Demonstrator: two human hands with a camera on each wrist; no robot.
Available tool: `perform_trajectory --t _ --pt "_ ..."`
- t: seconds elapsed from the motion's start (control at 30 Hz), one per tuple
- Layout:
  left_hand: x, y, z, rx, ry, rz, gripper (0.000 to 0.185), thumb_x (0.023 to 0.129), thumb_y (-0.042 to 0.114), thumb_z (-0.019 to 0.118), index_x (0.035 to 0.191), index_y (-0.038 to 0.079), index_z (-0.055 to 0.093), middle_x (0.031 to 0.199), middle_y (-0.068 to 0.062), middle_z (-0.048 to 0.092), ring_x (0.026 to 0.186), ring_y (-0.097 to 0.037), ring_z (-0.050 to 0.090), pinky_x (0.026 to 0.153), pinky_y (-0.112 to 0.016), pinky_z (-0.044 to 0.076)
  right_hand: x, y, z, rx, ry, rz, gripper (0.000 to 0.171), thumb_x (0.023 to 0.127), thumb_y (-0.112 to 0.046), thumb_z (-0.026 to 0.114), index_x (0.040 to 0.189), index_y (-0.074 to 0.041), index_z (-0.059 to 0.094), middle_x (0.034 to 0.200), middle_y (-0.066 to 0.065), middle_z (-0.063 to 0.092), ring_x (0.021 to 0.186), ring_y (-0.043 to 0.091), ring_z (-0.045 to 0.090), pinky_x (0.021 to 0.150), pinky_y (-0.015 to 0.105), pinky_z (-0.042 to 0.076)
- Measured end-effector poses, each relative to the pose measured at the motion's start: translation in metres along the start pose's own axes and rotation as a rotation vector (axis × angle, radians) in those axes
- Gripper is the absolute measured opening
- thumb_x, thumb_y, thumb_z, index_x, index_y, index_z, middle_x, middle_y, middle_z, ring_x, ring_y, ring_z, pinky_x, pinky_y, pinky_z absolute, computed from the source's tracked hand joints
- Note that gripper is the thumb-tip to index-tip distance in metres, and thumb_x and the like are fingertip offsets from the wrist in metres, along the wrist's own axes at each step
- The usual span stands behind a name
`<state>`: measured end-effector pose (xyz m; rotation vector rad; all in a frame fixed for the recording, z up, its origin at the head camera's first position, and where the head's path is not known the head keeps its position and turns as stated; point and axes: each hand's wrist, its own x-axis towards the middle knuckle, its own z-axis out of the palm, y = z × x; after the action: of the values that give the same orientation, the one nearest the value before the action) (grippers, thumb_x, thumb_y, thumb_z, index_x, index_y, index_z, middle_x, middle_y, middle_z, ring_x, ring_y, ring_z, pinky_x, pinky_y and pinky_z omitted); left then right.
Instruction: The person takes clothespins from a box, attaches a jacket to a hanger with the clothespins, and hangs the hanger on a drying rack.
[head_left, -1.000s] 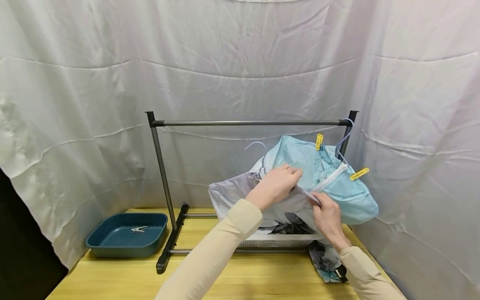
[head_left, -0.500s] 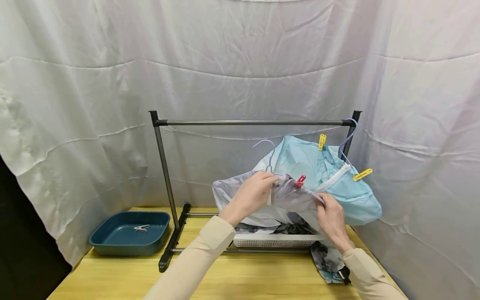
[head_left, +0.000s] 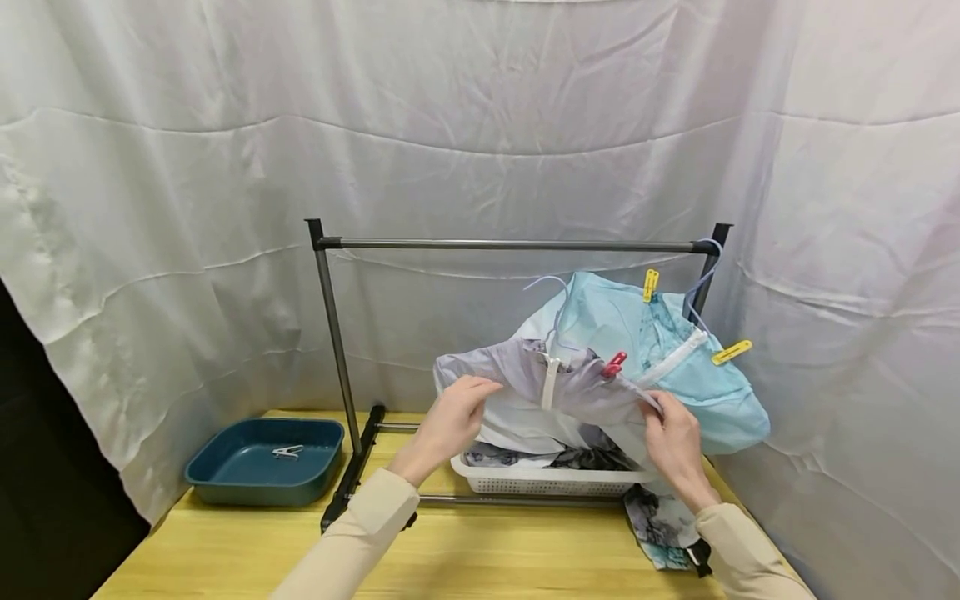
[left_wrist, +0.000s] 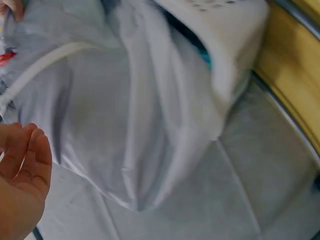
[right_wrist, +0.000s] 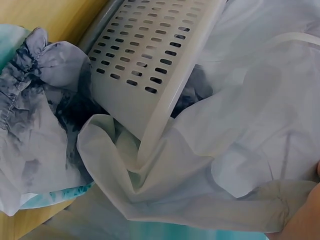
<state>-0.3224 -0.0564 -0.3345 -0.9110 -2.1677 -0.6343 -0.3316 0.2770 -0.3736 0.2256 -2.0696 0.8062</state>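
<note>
I saw right hand (head_left: 672,433) pinching lilac garment (head_left: 581,398).
Left hand (head_left: 452,421) was half-unfolded (empty); I feared sagging from early release.

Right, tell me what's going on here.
A person is handling a pale lilac-grey garment: the right hand pinches its edge, while the left hand is near its other side, gripping nothing. A red clip is on the garment, and a hanger sticks up from it, its hook not on the rail. Behind, a light blue garment with two yellow clips hangs at the rail's right end. More cloth lies in the white basket below.
</note>
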Motion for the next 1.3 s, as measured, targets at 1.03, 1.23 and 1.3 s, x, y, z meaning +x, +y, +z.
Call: perform_trajectory --t 1.03,1.23,1.3 --pt "-0.083 -0.08 -0.015 0.137 -0.048 -0.361 0.024 0.091 -0.001 0.061 0.111 0.006 0.073 0.105 -0.012 0.073 0.094 -0.028 0.069 0.079 -0.044 0.056 0.001 0.003 -0.002 -0.003 0.011 0.022 0.007 0.095 -0.005 0.061 0.097 -0.001 0.067 0.089 0.014 0.066 0.071 0.023 0.054 0.063 0.034 0.041" --pt "-0.104 -0.101 -0.023 0.201 -0.115 -0.46 0.023 0.093 0.003 0.061 0.111 0.009 0.073 0.104 -0.011 0.073 0.075 -0.019 0.063 0.059 -0.033 0.048 0.0 0.004 -0.004 0.0 0.017 0.02 0.008 0.096 -0.005 0.06 0.098 -0.001 0.067 0.089 0.014 0.066 0.07 0.021 0.053 0.061 0.032 0.041" --pt "-0.111 -0.107 -0.027 0.213 -0.145 -0.489 0.024 0.093 0.003 0.06 0.112 0.01 0.073 0.105 -0.011 0.073 0.068 -0.015 0.056 0.054 -0.029 0.04 0.0 0.004 -0.004 0.0 0.018 0.027 0.008 0.096 -0.006 0.06 0.098 -0.002 0.067 0.088 0.013 0.066 0.07 0.02 0.052 0.061 0.031 0.041"
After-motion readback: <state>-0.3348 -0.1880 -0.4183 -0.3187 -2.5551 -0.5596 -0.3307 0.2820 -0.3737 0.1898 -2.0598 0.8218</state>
